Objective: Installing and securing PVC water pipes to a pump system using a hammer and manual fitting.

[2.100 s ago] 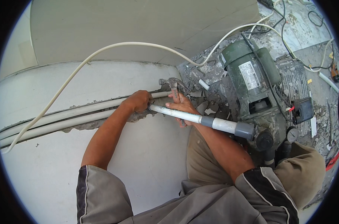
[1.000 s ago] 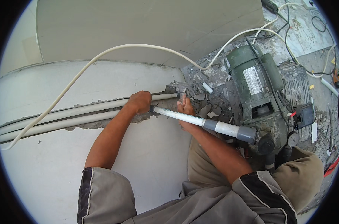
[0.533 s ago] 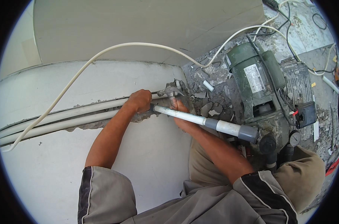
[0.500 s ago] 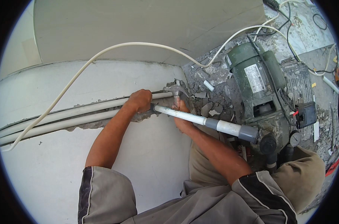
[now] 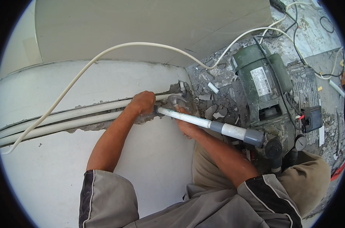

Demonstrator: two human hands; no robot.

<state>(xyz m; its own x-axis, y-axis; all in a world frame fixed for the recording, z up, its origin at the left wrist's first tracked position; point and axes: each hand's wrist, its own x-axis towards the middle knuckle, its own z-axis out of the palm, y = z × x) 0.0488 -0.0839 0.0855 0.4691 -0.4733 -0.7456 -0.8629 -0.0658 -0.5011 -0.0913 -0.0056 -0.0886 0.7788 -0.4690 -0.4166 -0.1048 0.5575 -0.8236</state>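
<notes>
My right hand is wrapped round the handle of a claw hammer, partly hidden behind a white pipe with grey fittings. The hammer's metal head is blurred and sits beside the broken end of the wall groove. My left hand is a closed fist over the upper white pipe; what its fingers grip, if anything, is hidden. Just below that fist, the grey-fitted pipe meets a dark fitting. A second white pipe runs below the upper one in the groove.
A green water pump with a pressure gauge stands at the right. Broken rubble and a short white pipe offcut lie left of it. A cream hose arches across the wall. Dark cables run over the pump.
The hammer head has moved down and slightly left, uncovering a small pipe end in the groove's corner. My right hand has shifted slightly with it; my left hand stays in place.
</notes>
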